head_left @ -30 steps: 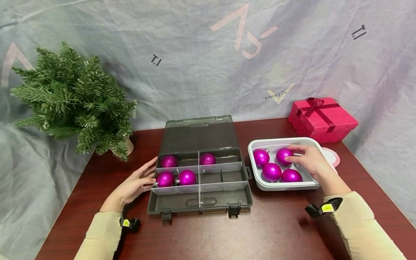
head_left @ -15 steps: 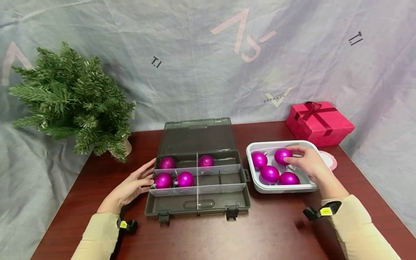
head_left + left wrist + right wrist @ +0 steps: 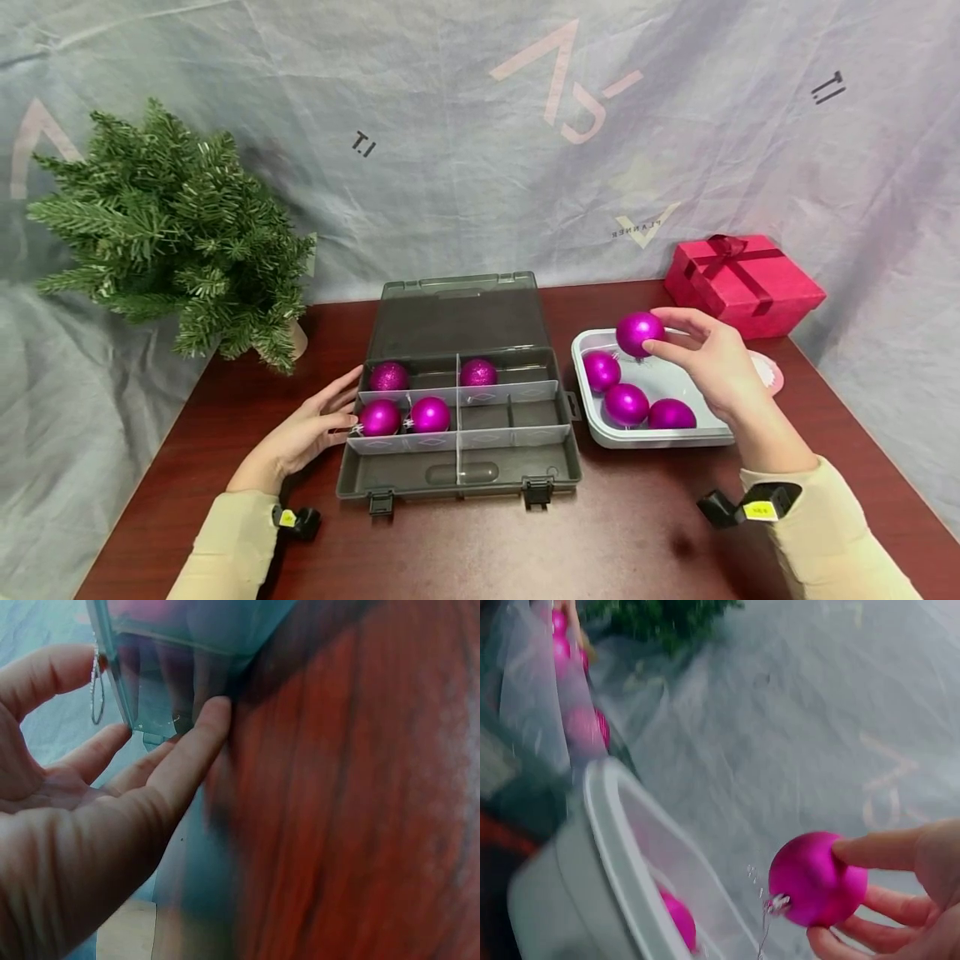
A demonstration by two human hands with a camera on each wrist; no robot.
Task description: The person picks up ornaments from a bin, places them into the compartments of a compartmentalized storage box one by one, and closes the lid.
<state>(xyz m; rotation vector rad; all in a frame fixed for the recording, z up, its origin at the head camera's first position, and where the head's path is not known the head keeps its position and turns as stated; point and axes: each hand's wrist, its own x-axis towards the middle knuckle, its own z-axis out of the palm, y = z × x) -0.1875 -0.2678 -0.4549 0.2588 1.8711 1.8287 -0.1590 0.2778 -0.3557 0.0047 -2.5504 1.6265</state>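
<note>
My right hand (image 3: 708,354) pinches a matte magenta Christmas ball (image 3: 637,335) between thumb and fingers, raised over the white tub (image 3: 611,440). Its silver cap and a thin thread show in the right wrist view, where the same Christmas ball (image 3: 817,879) is seen close up. Several more matte balls (image 3: 626,405) lie in the tub. On the left, my left hand (image 3: 303,433) rests against the side of a grey see-through divided box (image 3: 517,479), fingers spread along its wall. Two glittery balls (image 3: 388,377) sit in its back row and two matte balls (image 3: 431,414) in its middle-left compartment.
The box's lid (image 3: 457,317) lies folded back behind it. A small artificial fir tree (image 3: 180,233) stands at the back left. At the back right is a red gift box (image 3: 746,283) with a ribbon. A pink-and-white round item (image 3: 768,373) shows behind the right hand.
My right hand has lifted the Christmas ball up from inside the tub to above its far rim, slightly leftward. The left hand stays at the box's side.
</note>
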